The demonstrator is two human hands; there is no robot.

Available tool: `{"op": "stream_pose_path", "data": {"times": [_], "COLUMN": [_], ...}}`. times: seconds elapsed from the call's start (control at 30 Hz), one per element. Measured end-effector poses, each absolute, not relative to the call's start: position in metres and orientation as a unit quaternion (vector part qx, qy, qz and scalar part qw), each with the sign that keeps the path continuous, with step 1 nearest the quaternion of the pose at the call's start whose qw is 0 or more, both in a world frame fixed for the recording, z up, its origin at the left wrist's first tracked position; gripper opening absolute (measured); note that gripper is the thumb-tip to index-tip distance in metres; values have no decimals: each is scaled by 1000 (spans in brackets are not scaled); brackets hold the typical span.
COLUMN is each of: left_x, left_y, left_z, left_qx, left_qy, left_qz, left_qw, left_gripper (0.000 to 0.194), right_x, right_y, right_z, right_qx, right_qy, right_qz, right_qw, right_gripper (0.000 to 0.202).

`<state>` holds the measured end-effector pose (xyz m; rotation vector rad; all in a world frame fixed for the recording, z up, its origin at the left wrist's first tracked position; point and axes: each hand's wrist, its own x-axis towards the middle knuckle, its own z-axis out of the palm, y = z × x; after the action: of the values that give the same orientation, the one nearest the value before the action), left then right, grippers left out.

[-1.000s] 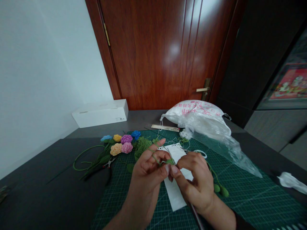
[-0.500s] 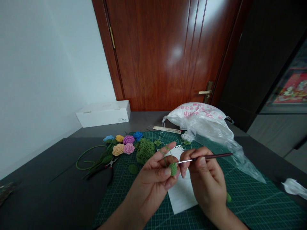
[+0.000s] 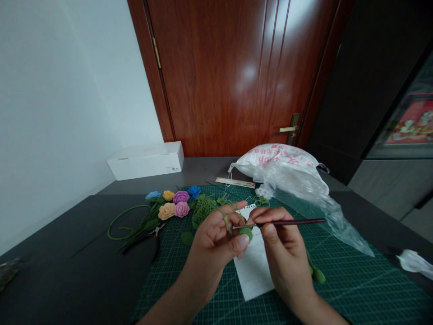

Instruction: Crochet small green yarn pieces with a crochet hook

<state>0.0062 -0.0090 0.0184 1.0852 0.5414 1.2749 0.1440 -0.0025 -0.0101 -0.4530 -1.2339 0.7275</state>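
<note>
Between the thumb and fingers of my left hand (image 3: 214,246) is a small green crochet piece (image 3: 246,232). Green working yarn (image 3: 226,219) loops over the raised left index finger. My right hand (image 3: 287,253) grips a crochet hook (image 3: 291,222) with a dark handle, its thin metal shaft pointing left. The shaft lies across the top of the crochet piece, its tip close to the yarn by my left fingers. Whether the tip has caught the yarn I cannot tell. A ball of green yarn (image 3: 203,206) rests just behind my left hand.
Crocheted flowers (image 3: 174,204) and black-handled pliers (image 3: 157,232) lie at left. Under my hands are a white paper sheet (image 3: 252,275) and a green cutting mat (image 3: 355,284). Behind stand a white box (image 3: 147,160) and a plastic bag (image 3: 287,164); a ruler-like strip (image 3: 235,182) lies between them.
The hook has moved left across the crochet piece, its tip now over by the yarn at the left fingers. My right hand has closed in on my left, uncovering more green leaf at right.
</note>
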Motion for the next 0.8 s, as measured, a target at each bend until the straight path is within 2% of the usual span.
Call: {"op": "stream_pose_path", "data": {"times": [0.47, 0.8], "left_x": [5, 2], "left_y": [-11, -13], "left_z": [17, 17], "left_qx": [508, 596], "left_qy": [273, 326], "left_qz": [569, 568], "left_qw": [587, 463], "left_gripper": [38, 32], "right_x": [158, 163], "right_y": [3, -6], "right_z": [-11, -1], "right_qx": [-209, -168], "right_qy": [-557, -662], "right_qz": [341, 184], "right_qw": [727, 707], "right_gripper": [12, 11]}}
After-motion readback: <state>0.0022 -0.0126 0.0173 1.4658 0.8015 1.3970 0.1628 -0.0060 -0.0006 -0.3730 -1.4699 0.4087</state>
